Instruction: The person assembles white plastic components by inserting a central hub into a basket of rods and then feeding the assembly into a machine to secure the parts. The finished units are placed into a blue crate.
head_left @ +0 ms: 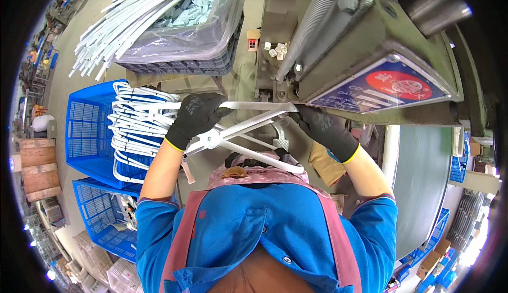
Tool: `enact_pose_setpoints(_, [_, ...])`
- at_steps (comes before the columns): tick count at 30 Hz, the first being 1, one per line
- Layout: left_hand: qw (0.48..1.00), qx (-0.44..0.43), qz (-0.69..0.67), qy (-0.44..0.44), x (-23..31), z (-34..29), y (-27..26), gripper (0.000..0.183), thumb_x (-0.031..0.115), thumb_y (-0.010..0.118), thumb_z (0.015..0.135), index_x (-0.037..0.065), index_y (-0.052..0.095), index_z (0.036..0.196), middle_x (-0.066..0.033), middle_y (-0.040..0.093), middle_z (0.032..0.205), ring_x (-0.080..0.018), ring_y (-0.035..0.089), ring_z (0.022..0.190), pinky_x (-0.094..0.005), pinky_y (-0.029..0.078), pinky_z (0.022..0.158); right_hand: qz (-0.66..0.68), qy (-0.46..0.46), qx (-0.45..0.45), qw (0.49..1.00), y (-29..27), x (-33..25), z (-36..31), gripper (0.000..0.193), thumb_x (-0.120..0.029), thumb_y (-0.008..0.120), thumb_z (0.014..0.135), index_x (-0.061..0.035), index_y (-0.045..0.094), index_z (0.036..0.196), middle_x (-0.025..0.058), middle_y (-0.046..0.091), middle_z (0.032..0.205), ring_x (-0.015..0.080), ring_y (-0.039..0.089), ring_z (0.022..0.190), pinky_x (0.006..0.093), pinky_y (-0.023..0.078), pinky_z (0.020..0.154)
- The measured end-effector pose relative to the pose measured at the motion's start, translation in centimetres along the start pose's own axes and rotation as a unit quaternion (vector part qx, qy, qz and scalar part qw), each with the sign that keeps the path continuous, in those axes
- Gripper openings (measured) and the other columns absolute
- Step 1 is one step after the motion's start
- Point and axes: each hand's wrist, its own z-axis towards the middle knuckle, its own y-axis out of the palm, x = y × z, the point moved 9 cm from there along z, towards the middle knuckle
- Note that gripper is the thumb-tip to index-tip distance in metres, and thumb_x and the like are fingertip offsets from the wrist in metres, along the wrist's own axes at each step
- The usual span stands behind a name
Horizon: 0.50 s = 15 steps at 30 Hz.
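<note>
A white tubular metal frame (253,106) with crossed legs stretches across my lap, under the head of a machine (391,44). Its tubes meet at a round white joint (212,138). My left hand (198,114), in a black glove with a yellow cuff, is closed around the top tube near the left end. At the tube's right end, beside the machine, my right hand (324,130) in a matching glove grips the frame; its fingertips are partly hidden. One lower tube slants down to the right, close to my pink apron (248,168).
Left of me, a blue crate (90,129) holds a stack of bent white tube frames (135,129); another blue crate (98,216) stands nearer. A plastic-lined dark crate (180,66) carries long white tubes (140,12) and small grey pieces. White caps (275,53) lie by the machine.
</note>
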Motion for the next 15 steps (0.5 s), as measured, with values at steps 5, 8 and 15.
enact_pose_setpoints(5, [0.998,-0.056,-0.003,-0.024,-0.9,0.1,0.8,0.030,0.032,0.064,0.085,0.004,0.064,0.096,-0.0150,0.065,0.079,-0.0331,0.063,0.072,-0.0420,0.048,0.063,0.040,-0.040,-0.006,0.998,0.8,0.1,0.0,0.035,-0.012,0.066,0.083,-0.0038,0.059,0.116,0.0162,0.064,0.101,0.0306,0.064,0.090,0.0374,0.051,0.080])
enact_pose_setpoints(8, [0.997,-0.070,-0.003,-0.024,-1.3,0.3,0.9,0.029,0.032,0.064,0.085,0.004,0.063,0.092,-0.0163,0.062,0.074,-0.0349,0.061,0.068,-0.0435,0.046,0.061,-0.189,-0.114,0.043,0.974,0.3,-1.0,-0.4,0.037,-0.021,0.065,0.086,-0.0065,0.059,0.119,0.0135,0.063,0.108,0.0282,0.062,0.097,0.0371,0.050,0.084])
enact_pose_setpoints(15, [0.986,-0.149,-0.010,-0.069,-2.0,0.5,1.4,0.030,0.032,0.063,0.087,0.003,0.063,0.093,-0.0171,0.062,0.072,-0.0357,0.061,0.067,-0.0435,0.047,0.062,-0.663,-0.238,0.017,0.709,5.7,-0.3,-3.4,0.055,-0.043,0.046,0.096,-0.0183,0.037,0.144,0.0117,0.046,0.137,0.0323,0.046,0.124,0.0456,0.038,0.105])
